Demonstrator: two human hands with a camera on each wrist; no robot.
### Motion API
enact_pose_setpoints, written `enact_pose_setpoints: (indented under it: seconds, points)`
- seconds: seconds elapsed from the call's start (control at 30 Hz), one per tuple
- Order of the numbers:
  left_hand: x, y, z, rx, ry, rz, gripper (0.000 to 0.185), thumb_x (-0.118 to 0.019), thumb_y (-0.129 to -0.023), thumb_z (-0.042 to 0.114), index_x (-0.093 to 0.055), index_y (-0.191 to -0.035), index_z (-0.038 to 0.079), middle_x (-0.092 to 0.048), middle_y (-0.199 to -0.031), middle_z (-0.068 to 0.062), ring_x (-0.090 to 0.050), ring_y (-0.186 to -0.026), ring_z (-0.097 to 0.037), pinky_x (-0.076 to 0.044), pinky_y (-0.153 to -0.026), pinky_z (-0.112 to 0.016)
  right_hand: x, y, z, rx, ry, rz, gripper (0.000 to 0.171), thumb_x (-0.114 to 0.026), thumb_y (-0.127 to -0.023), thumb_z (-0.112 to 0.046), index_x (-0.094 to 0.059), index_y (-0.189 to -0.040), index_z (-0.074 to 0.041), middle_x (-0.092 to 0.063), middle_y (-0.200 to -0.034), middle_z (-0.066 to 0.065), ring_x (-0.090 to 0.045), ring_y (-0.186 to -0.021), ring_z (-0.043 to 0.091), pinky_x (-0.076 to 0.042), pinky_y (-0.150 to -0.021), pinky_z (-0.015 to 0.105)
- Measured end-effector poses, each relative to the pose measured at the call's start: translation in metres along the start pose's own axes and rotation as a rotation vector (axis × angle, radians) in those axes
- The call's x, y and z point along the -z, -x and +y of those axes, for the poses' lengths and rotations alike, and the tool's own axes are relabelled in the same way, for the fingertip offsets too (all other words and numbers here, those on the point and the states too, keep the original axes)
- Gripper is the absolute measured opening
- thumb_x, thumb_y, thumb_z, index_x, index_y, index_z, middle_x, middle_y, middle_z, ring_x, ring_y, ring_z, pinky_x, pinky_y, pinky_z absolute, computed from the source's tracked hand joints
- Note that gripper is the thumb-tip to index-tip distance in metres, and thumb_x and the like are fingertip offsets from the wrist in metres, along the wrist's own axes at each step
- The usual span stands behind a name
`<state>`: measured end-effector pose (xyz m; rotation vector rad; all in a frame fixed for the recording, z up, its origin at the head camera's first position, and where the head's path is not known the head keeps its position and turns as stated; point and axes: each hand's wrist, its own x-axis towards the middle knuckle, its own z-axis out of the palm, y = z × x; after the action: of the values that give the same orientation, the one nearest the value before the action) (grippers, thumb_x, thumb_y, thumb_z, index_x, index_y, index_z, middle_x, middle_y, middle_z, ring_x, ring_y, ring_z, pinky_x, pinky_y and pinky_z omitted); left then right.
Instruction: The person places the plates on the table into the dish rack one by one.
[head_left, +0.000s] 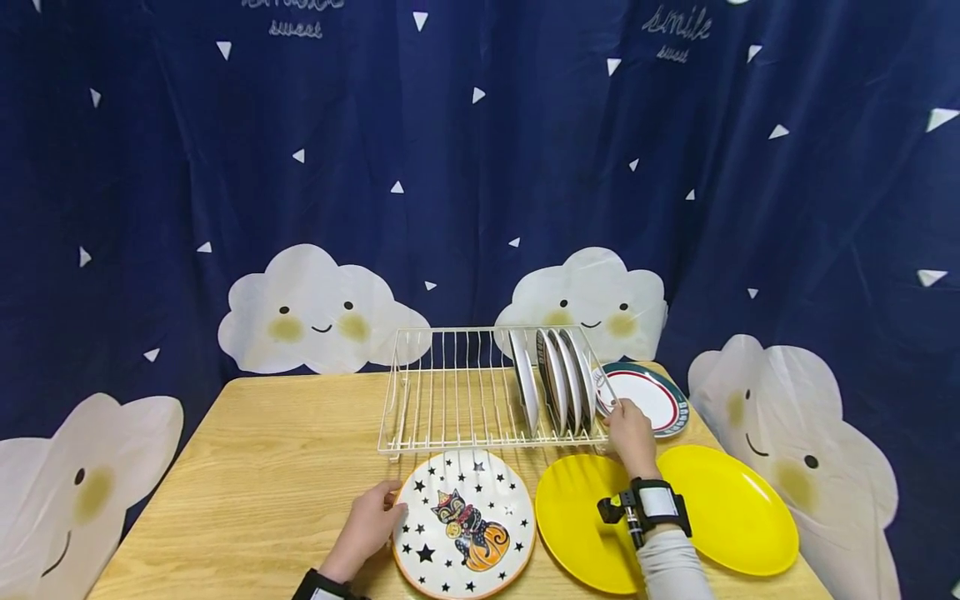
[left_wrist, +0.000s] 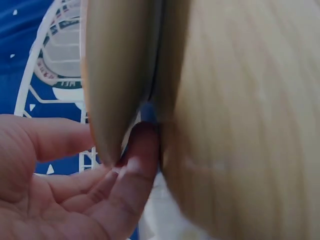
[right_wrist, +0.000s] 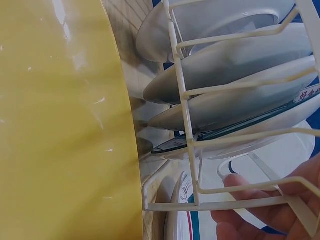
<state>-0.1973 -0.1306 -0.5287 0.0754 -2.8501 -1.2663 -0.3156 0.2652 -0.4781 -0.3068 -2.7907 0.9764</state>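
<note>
A round plate with a black cat and stars (head_left: pixel 465 521) lies at the table's near edge. My left hand (head_left: pixel 388 504) holds its left rim; in the left wrist view the fingertips (left_wrist: pixel 142 145) are tucked under the rim (left_wrist: pixel 112 75) with the thumb on the other side. My right hand (head_left: pixel 617 412) is at the right front corner of a white wire dish rack (head_left: pixel 450 392), its fingers (right_wrist: pixel 250 195) loosely touching the wires (right_wrist: pixel 190 150). Several plates (head_left: pixel 555 379) stand upright in the rack's right end.
Two yellow plates (head_left: pixel 577 521) (head_left: pixel 731 508) lie flat at the front right, the nearer one under my right wrist. A white plate with a red and green rim (head_left: pixel 652 396) lies behind my right hand. The rack's left slots hold nothing. A dark blue curtain hangs behind the wooden table (head_left: pixel 262 467).
</note>
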Motion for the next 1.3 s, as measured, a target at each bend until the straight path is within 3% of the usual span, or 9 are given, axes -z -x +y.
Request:
enact_pose_setpoints:
  seconds: [0.17, 0.4, 0.47, 0.63, 0.8, 0.93, 1.1, 1.3]
  points:
    - [-0.006, -0.003, -0.007, 0.022, 0.026, -0.018, 0.036, -0.064, -0.075, 0.009, -0.058, -0.107, -0.006, -0.057, -0.077, -0.004, -0.048, -0.07, -0.014, -0.039, -0.059, -0.025, -0.002, 0.0, 0.0, -0.011, 0.002, -0.008, 0.039, -0.023, -0.098, -0.023, -0.049, -0.113, 0.001, -0.063, -0.091, 0.015, -0.055, -0.078, 0.027, -0.04, -0.067, 0.035]
    - [-0.007, -0.003, -0.009, 0.066, 0.137, -0.073, 0.03, -0.061, -0.077, 0.009, -0.057, -0.102, -0.007, -0.047, -0.069, -0.003, -0.042, -0.059, -0.013, -0.033, -0.048, -0.023, -0.001, 0.0, -0.001, -0.011, -0.007, 0.004, 0.04, -0.023, -0.098, -0.024, -0.049, -0.115, 0.001, -0.062, -0.09, 0.015, -0.054, -0.078, 0.027, -0.04, -0.066, 0.034]
    - [-0.007, 0.0, -0.012, 0.084, 0.206, -0.106, 0.03, -0.061, -0.078, 0.009, -0.056, -0.103, -0.007, -0.045, -0.068, -0.002, -0.042, -0.057, -0.012, -0.035, -0.046, -0.023, 0.0, 0.001, -0.002, -0.018, -0.011, -0.001, 0.039, -0.023, -0.098, -0.024, -0.049, -0.115, 0.0, -0.062, -0.09, 0.014, -0.054, -0.077, 0.026, -0.039, -0.064, 0.032]
    - [-0.005, 0.011, -0.016, 0.135, 0.49, -0.245, 0.032, -0.058, -0.083, 0.008, -0.049, -0.108, -0.01, -0.047, -0.071, -0.002, -0.054, -0.058, -0.011, -0.048, -0.048, -0.028, 0.001, 0.001, -0.002, -0.025, -0.015, -0.006, 0.037, -0.025, -0.098, -0.024, -0.049, -0.113, 0.0, -0.062, -0.091, 0.014, -0.053, -0.075, 0.025, -0.038, -0.061, 0.03]
    - [0.001, 0.019, -0.016, 0.122, 0.611, -0.285, 0.033, -0.057, -0.084, 0.011, -0.046, -0.108, -0.009, -0.043, -0.07, 0.001, -0.053, -0.059, -0.011, -0.047, -0.049, -0.027, 0.0, 0.0, -0.001, -0.012, -0.013, 0.006, 0.037, -0.026, -0.098, -0.022, -0.05, -0.113, 0.001, -0.063, -0.09, 0.015, -0.054, -0.076, 0.026, -0.039, -0.065, 0.033]
    - [0.005, 0.023, -0.017, 0.109, 0.662, -0.323, 0.035, -0.056, -0.086, 0.012, -0.043, -0.109, -0.01, -0.05, -0.072, 0.001, -0.056, -0.062, -0.012, -0.047, -0.05, -0.027, -0.002, -0.001, 0.0, -0.019, -0.02, 0.002, 0.037, -0.026, -0.098, -0.023, -0.05, -0.113, 0.001, -0.064, -0.091, 0.016, -0.054, -0.077, 0.026, -0.04, -0.066, 0.034]
    - [0.007, 0.03, -0.016, 0.07, 0.691, -0.361, 0.039, -0.056, -0.086, 0.012, -0.041, -0.114, -0.011, -0.054, -0.073, -0.002, -0.059, -0.063, -0.014, -0.048, -0.05, -0.026, -0.003, 0.001, 0.0, -0.034, -0.015, 0.015, 0.036, -0.026, -0.098, -0.023, -0.05, -0.112, 0.0, -0.064, -0.091, 0.015, -0.054, -0.077, 0.027, -0.039, -0.065, 0.032]
    - [0.011, 0.036, -0.007, 0.011, 0.701, -0.389, 0.042, -0.058, -0.085, 0.012, -0.042, -0.115, -0.013, -0.057, -0.071, -0.001, -0.059, -0.06, -0.011, -0.047, -0.05, -0.023, -0.003, 0.001, 0.001, 0.012, 0.003, 0.077, 0.034, -0.028, -0.096, -0.021, -0.055, -0.103, -0.002, -0.065, -0.086, 0.012, -0.057, -0.077, 0.027, -0.039, -0.062, 0.033]
